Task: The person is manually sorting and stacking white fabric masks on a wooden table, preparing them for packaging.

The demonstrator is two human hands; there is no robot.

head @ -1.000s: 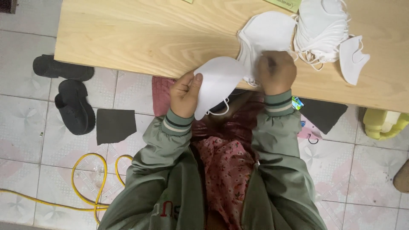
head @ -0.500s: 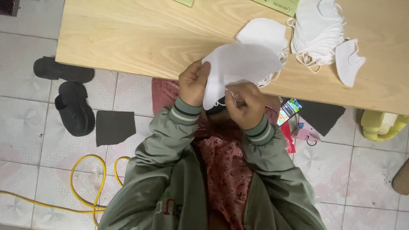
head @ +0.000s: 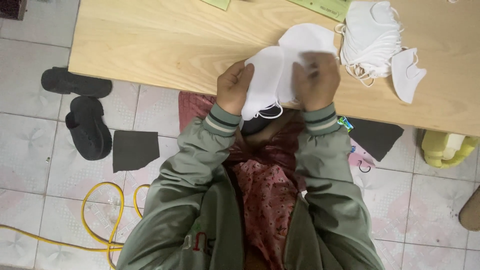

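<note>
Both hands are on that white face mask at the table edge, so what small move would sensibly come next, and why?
Probably carry the white fabric face mask to the stack of white masks at the right. The left hand and right hand both pinch it above the wooden table, and finished-looking masks are already piled there.

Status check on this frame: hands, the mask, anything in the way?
Left hand and right hand both grip one white mask at the table edge. Mask stack and a lone mask lie to the right, apart. Nothing obstructing.
</note>
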